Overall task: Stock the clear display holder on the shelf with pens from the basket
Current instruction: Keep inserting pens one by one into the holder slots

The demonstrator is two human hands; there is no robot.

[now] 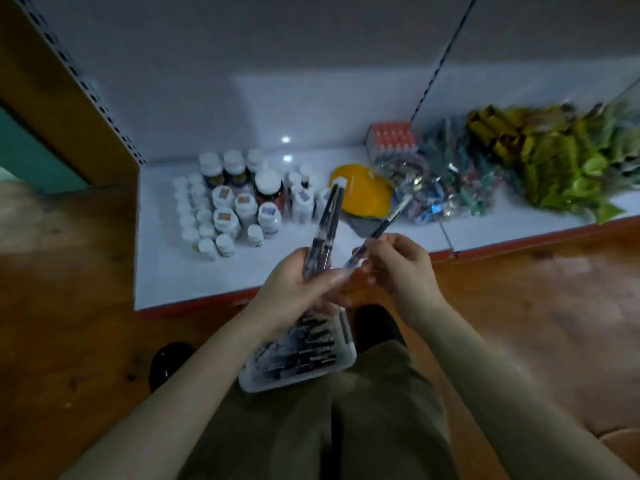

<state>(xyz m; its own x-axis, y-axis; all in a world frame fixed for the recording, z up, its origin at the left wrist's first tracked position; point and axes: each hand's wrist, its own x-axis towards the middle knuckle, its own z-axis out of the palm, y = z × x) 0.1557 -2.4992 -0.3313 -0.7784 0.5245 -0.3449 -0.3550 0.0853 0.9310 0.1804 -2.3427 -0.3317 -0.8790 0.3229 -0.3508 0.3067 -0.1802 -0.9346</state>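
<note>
— Anything on the left hand [298, 282]?
— Closed round a bundle of pens [325, 230]. Dark barrels rising up and away from the fist, with a white tip at the far end.
— And the right hand [398, 268]?
— Just beside the left. Thumb and fingers pinching a single pen [384, 223] near its lower end. Slanted up and to the right, close to the bundle low down, well apart from it at the top.
— Where to find the basket?
— Straight below both hands, toward the body. A pale plastic basket [263, 384] at the edge of olive trousers [363, 427], packed with loose pens [304, 351] lying crosswise. Near end partly covered by the left wrist.
— Beyond the hands?
— A white shelf [166, 271] with a red front edge. Ahead and left of the left hand, a cluster of white-capped bottles [235, 202]. Directly past the pen tips, a yellow thing [367, 195]. Ahead and right of the right hand, a red-and-white box [389, 136], then a heap of shiny packets [443, 181], and farther right some green packets [561, 161].
— Any writing to read?
— Labels visible on several bottles and printing on the box, all too blurred to make out.
— Down low?
— Wooden floor [69, 289] on either side, and a dark shoe [169, 362] left of the left forearm.
</note>
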